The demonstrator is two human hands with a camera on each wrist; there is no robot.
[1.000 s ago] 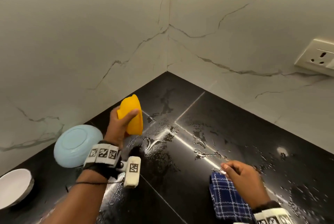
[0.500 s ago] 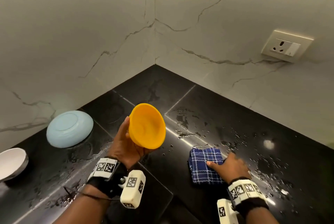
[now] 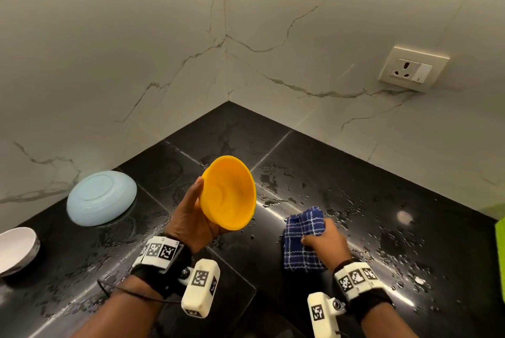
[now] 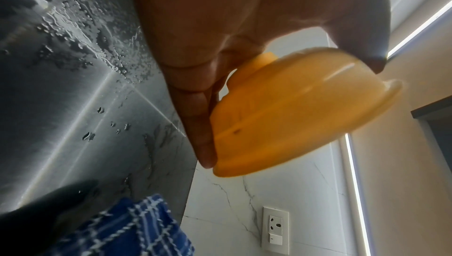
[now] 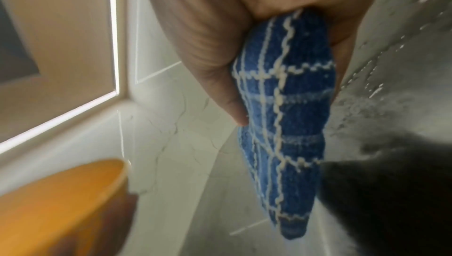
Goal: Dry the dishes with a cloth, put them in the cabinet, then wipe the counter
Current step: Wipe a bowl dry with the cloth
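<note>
My left hand holds a yellow plastic bowl above the black counter, its opening tilted toward me, thumb on the rim and fingers under the base. The left wrist view shows the bowl from below with my fingers against its foot. My right hand grips a blue checked cloth, lifted just off the wet counter to the right of the bowl. The right wrist view has the cloth bunched in my palm and the bowl at the lower left.
A pale blue dish lies upside down at the left by the marble wall, and a white bowl sits at the far left edge. Water drops cover the counter's right half. A wall socket is at the upper right. Something green shows at the right edge.
My left hand lifted the yellow bowl off the counter and turned its opening toward me. My right hand closed round the blue cloth and raised it.
</note>
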